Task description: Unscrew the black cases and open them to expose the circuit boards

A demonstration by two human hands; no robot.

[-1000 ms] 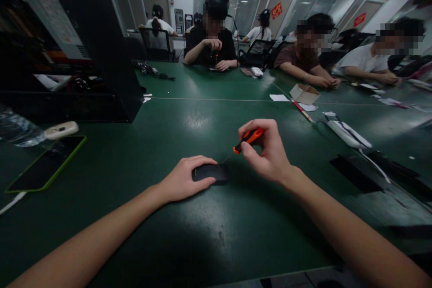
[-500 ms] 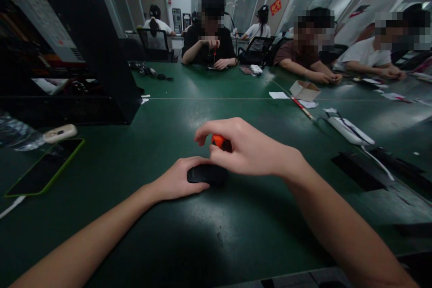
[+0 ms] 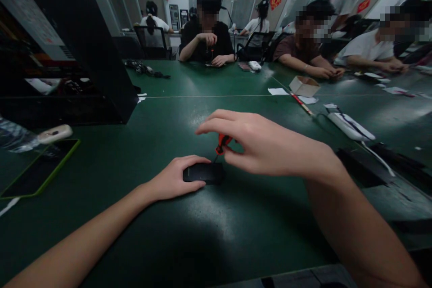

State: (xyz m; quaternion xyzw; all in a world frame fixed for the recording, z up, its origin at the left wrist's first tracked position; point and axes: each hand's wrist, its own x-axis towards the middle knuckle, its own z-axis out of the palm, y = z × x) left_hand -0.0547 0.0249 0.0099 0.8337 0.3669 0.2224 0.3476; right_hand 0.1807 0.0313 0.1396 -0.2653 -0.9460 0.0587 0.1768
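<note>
A small black phone (image 3: 203, 173) lies flat on the green table (image 3: 175, 243). My left hand (image 3: 175, 179) grips its left end, fingers curled over the top edge and thumb along the near edge. My right hand (image 3: 259, 144) pinches a small orange-and-black screwdriver (image 3: 222, 143) upright just above the phone's right part. The thin shaft points down at the phone's top face; its tip is too small to make out.
A black computer case (image 3: 84, 49) stands at the left, with a phone in a green case (image 3: 37, 168) and a beige mouse (image 3: 54, 134) near it. A white power strip (image 3: 351, 126) and black flat parts (image 3: 361, 162) lie at the right. Several people sit working across the table.
My right hand swung left from beside the phone to over it, turning the screwdriver from slanted to upright with its shaft down on the phone. My left hand kept its hold.
</note>
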